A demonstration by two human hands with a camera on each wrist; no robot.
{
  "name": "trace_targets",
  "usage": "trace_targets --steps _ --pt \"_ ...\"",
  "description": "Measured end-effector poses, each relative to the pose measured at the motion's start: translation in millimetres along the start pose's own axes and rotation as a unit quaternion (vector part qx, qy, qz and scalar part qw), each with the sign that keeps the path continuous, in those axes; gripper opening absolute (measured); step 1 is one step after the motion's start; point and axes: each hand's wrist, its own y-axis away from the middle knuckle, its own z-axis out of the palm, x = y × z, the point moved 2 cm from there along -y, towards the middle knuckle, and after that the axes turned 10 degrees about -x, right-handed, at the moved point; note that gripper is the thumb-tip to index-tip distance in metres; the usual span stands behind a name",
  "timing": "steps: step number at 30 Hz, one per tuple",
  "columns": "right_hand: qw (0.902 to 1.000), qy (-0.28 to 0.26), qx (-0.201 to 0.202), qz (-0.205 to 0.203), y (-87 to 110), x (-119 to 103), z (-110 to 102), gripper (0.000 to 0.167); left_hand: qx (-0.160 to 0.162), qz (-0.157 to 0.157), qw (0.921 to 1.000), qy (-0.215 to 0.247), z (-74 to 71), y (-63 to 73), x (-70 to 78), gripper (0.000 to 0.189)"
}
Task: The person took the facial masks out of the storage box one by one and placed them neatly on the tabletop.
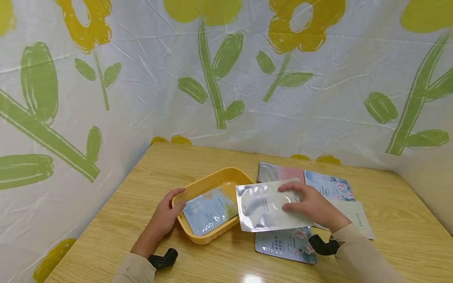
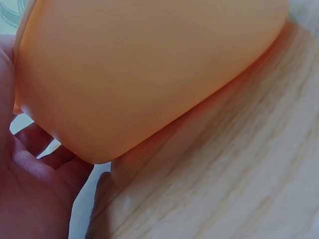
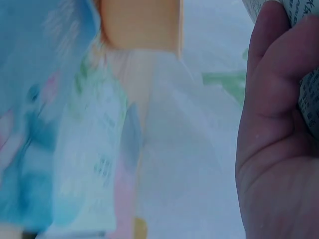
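My left hand [image 1: 162, 217] grips the near-left end of a yellow plastic tray [image 1: 225, 174], thumb at the rim. In the left wrist view its fingers curl around the tray's outer wall [image 2: 149, 74]. A blue sheet mask packet [image 1: 209, 211] lies flat inside the tray. My right hand [image 1: 318, 207] holds a shiny silver sheet mask packet [image 1: 259, 209] above the table, its left edge overlapping the tray's right side. In the right wrist view, small print covers the packet's back [image 3: 310, 94], partly hidden behind my fingers [image 3: 274, 74].
More packets lie on the wooden table [image 1: 214, 266] at the right: a pink and silver one [image 1: 281, 172], a blue floral one [image 1: 328, 184], a whitish one [image 1: 358, 221] and another blue floral one [image 1: 283, 245] nearer me. A flower-printed cloth [image 1: 146, 72] hangs around the table.
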Motion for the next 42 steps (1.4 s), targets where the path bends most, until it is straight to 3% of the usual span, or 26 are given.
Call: trace_targets --steps 10,14,21,28,35,42 --pt "0.9951 0.08 0.056 0.014 55.1 21 -21 0.033 0.0 -0.002 1.0 0.005 0.0 0.2 0.4 0.044" --pt "0.9941 0.082 0.07 0.017 73.9 30 -25 0.031 -0.001 -0.008 1.0 0.001 0.2 0.4 -0.3 0.045" --pt "0.9884 0.093 0.085 0.084 108.6 59 -35 0.034 -0.002 -0.008 1.0 0.0 0.9 1.1 0.5 0.045" --pt "0.9876 0.077 0.109 0.083 138.4 88 -41 0.033 -0.005 -0.008 1.0 0.003 0.6 0.3 -0.4 0.045" --pt "0.98 0.068 0.079 0.17 160.6 106 -56 0.041 -0.004 -0.013 0.9999 -0.002 0.1 0.3 -1.4 0.045" --pt "0.9761 0.07 0.081 0.189 174.1 119 -65 0.041 -0.006 -0.01 0.9999 -0.004 0.4 1.3 0.3 0.045"
